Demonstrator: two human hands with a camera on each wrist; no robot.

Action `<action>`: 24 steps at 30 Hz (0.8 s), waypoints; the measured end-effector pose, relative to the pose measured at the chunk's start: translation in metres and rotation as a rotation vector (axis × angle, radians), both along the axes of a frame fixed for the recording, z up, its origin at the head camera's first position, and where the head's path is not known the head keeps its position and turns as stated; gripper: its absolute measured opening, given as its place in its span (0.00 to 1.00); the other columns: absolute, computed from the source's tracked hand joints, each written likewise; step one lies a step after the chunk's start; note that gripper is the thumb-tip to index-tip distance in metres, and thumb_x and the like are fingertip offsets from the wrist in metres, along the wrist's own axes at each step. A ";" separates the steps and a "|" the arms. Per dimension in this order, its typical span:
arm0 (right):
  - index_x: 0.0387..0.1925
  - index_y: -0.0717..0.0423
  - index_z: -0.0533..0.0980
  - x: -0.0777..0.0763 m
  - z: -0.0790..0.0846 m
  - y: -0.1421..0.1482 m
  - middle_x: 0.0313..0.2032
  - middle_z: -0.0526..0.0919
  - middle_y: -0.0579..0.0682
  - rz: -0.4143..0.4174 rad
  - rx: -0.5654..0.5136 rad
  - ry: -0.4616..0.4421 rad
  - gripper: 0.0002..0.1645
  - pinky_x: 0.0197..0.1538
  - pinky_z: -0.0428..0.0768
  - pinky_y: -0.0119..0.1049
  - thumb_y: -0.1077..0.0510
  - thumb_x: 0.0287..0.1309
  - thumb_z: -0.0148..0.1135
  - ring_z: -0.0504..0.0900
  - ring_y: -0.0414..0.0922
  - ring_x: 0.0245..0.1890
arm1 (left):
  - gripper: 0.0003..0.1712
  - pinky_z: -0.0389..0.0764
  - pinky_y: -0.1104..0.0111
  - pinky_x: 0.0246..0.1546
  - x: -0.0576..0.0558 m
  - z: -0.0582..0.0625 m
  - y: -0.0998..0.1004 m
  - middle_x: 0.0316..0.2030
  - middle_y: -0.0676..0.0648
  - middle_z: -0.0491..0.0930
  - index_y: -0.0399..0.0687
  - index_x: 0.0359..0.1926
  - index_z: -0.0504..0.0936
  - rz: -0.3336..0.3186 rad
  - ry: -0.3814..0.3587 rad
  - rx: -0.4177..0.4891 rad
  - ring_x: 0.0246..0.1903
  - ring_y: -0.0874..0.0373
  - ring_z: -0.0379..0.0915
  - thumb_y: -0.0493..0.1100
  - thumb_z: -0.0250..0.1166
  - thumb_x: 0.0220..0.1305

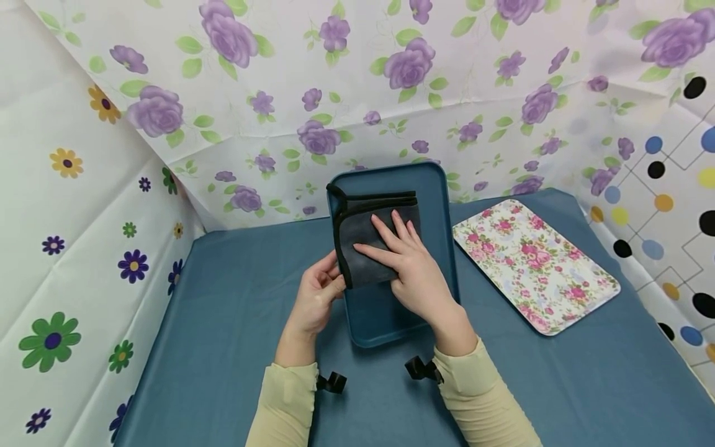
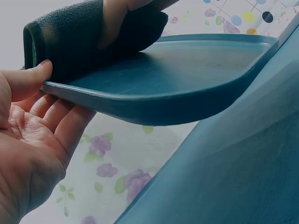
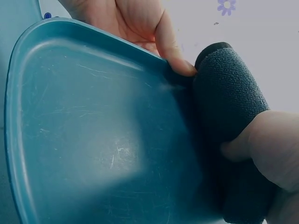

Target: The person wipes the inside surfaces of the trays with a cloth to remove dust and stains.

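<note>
A dark grey folded cloth [image 1: 368, 245] with black edging lies over the upper part of a blue tray [image 1: 371, 323]. My left hand [image 1: 315, 295] grips the tray's left rim. In the left wrist view its fingers [image 2: 58, 112] are under the tray and the thumb is on top, by the folded edge of the cloth [image 2: 70, 42]. With its fingers spread, my right hand [image 1: 416, 267] presses flat on the cloth. The right wrist view shows the right thumb [image 3: 238, 147] against the cloth's rounded fold and bare, scratched tray surface [image 3: 112, 140] beside it.
To the right, a white board with pink flowers [image 1: 536, 264] lies on the blue table cover [image 1: 240, 323]. Flower-patterned sheets [image 1: 357, 81] hang behind and at the left; a dotted one [image 1: 665, 205] is at the right. Small black devices [image 1: 335, 382] are strapped at both wrists.
</note>
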State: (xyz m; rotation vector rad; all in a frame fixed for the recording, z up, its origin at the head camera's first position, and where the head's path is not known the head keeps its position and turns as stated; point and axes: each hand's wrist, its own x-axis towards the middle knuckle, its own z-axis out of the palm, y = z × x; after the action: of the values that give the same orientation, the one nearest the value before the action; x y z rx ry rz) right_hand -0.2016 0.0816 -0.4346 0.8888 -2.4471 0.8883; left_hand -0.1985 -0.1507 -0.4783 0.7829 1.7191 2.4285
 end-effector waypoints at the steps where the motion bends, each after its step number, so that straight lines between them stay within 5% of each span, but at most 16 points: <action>1: 0.72 0.38 0.79 0.000 0.000 0.000 0.83 0.56 0.48 0.000 0.001 -0.003 0.61 0.83 0.43 0.53 0.89 0.44 0.48 0.43 0.52 0.85 | 0.42 0.81 0.76 0.32 0.000 0.000 0.000 0.60 0.51 0.86 0.26 0.80 0.59 0.003 -0.002 -0.002 0.47 0.65 0.87 0.42 0.67 0.78; 9: 0.73 0.36 0.78 -0.002 -0.002 0.001 0.84 0.54 0.45 0.003 -0.009 -0.061 0.62 0.83 0.42 0.53 0.89 0.45 0.47 0.41 0.50 0.85 | 0.35 0.79 0.76 0.30 0.000 -0.001 -0.002 0.60 0.52 0.86 0.27 0.80 0.59 0.018 -0.027 -0.027 0.45 0.67 0.87 0.29 0.58 0.79; 17: 0.73 0.36 0.78 -0.002 -0.002 0.002 0.84 0.54 0.46 0.014 -0.009 -0.042 0.63 0.83 0.42 0.54 0.90 0.43 0.47 0.40 0.50 0.85 | 0.37 0.84 0.74 0.34 0.001 -0.001 -0.001 0.61 0.51 0.85 0.27 0.81 0.57 -0.006 -0.031 -0.015 0.49 0.63 0.87 0.33 0.61 0.80; 24: 0.72 0.37 0.79 -0.003 -0.001 0.004 0.84 0.55 0.46 0.015 -0.019 -0.045 0.64 0.83 0.43 0.54 0.90 0.42 0.45 0.42 0.51 0.85 | 0.35 0.79 0.75 0.30 0.000 0.002 0.000 0.60 0.52 0.86 0.28 0.81 0.57 0.011 -0.042 -0.036 0.44 0.65 0.87 0.27 0.56 0.79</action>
State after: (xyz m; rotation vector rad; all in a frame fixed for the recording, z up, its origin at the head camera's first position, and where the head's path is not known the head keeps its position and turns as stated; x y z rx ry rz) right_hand -0.2043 0.0853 -0.4355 0.8907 -2.4692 0.9451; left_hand -0.1984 -0.1507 -0.4764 0.7146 1.7510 2.3956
